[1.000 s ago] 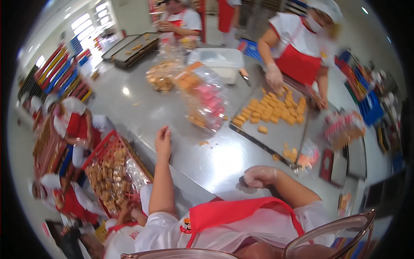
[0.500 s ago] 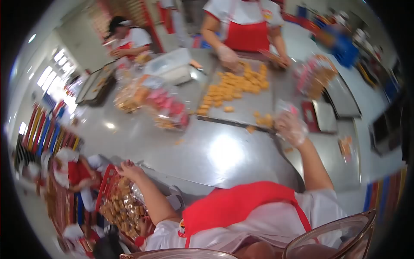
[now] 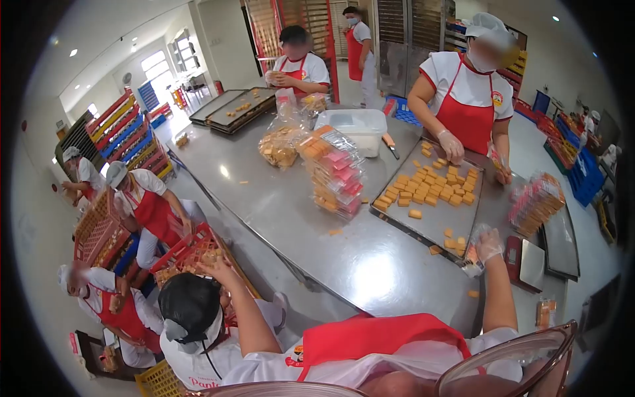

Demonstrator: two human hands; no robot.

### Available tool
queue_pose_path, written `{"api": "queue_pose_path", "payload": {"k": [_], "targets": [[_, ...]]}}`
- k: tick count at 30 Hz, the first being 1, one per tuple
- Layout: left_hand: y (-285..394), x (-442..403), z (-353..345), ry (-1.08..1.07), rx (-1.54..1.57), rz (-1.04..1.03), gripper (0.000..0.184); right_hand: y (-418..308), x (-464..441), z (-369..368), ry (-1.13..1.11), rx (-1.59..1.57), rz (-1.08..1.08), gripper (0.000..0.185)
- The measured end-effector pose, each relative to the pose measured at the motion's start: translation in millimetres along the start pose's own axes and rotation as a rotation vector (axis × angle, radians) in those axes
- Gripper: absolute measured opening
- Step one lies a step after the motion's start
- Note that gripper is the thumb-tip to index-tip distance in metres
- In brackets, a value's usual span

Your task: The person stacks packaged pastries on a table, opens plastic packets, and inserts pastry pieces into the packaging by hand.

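My right hand (image 3: 489, 245), in a clear plastic glove, is at the near right corner of a metal tray (image 3: 433, 221). Its fingers are closed on a small clear plastic bag (image 3: 472, 258) with a pinkish print; the bag's contents are hard to make out. Golden rectangular biscuit pieces (image 3: 430, 188) lie across the tray, with several loose ones close to this hand. Off to the left, my bare left hand (image 3: 216, 270) reaches over a red crate (image 3: 192, 248) of packed goods, fingers apart, nothing visible in it. A co-worker's black-capped head is just below that hand.
Across the steel table (image 3: 278, 212), a co-worker's gloved hand (image 3: 452, 147) touches the biscuits. Stacked packs (image 3: 334, 172), a plastic tub (image 3: 360, 126), a knife (image 3: 391, 147) and a scale (image 3: 526, 263) lie around. More packs (image 3: 537, 204) stand at right. Co-workers sit at left.
The view has tilted up and sharpened, showing more of the room and a black-capped co-worker beside my left arm. My right hand stays by the tray corner, my left over the crate.
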State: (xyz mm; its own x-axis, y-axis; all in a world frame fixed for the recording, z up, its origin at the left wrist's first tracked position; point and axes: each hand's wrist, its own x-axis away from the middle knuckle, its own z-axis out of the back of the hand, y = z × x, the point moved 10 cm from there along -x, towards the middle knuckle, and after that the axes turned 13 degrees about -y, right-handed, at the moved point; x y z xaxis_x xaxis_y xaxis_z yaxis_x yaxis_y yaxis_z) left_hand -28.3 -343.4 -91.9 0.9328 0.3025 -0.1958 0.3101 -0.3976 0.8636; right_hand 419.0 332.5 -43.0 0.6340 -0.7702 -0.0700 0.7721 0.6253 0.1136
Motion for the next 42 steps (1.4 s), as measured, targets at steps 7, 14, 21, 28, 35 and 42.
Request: {"api": "queue_pose_path", "payload": {"k": [7,14,21,28,35,42], "targets": [[-80.3,37.2,-4.2,0.066,0.300,0.373,0.062,12.0,-15.7,-2.2,-0.161,-0.148,-0.115,0.025],[-80.5,37.4,-32.5,-0.102,0.354,0.388,0.039,24.3,32.5,-12.4,-0.017,-0.119,-0.200,0.029],[-0.4,301.2,-290.9,-1.524,-0.064,0.261,0.038,-7.9,88.4,12.5,-0.481,-0.063,-0.053,0.042],[39.1,465.0,-361.0,-2.150,-0.210,-0.435,0.030,-54.8,117.0,-1.3,-0.315,-0.398,0.002,0.043],[-19.9,425.7,-344.8,-2.043,-0.512,-0.540,0.023,-122.8,118.7,9.1,-0.133,-0.724,0.228,0.041],[-47.0,348.2,-359.8,-1.885,-0.888,-0.260,0.010,-102.1,82.7,62.0,-0.060,-1.066,0.309,0.031]]}}
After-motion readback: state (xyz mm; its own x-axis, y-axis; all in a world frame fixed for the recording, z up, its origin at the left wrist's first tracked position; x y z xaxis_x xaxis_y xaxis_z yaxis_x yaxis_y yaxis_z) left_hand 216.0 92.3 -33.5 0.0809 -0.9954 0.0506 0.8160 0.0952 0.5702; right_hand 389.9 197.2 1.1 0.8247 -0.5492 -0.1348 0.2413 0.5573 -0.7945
